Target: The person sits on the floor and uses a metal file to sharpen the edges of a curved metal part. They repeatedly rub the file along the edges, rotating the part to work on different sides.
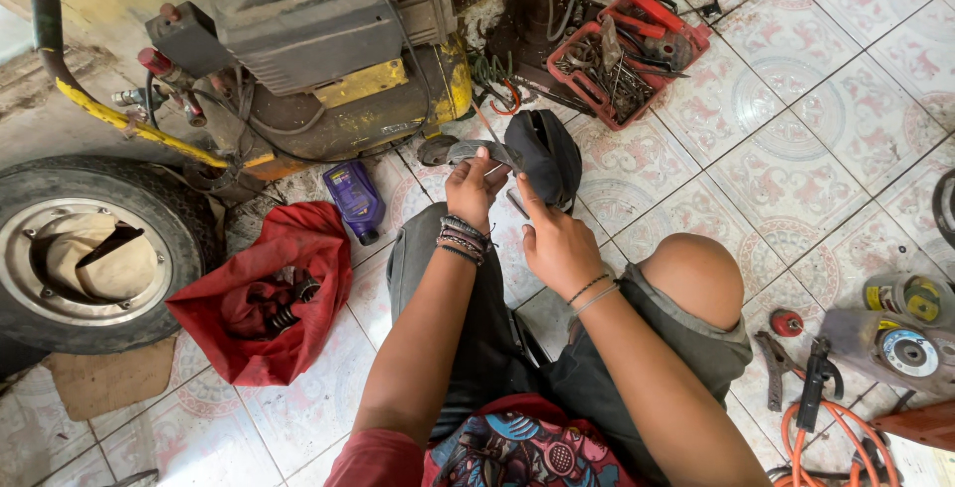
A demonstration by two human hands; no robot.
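I sit on a tiled floor with my knees bent. My left hand (472,187) pinches a grey strip of rubber (476,153) that runs into a dark folded piece of inner tube (545,152). My right hand (553,239) is just right of it, fingers closed around a thin tool (518,202) whose tip points up at the dark rubber. Both wrists carry beaded bracelets. The rubber piece hangs above the floor in front of my left knee.
A yellow and grey compressor (318,49) stands ahead. A wheel with tyre (90,248) lies left, beside a red cloth with metal parts (264,298) and a purple bottle (355,198). A red tool tray (627,54) sits far right; grinder and discs (895,343) at right.
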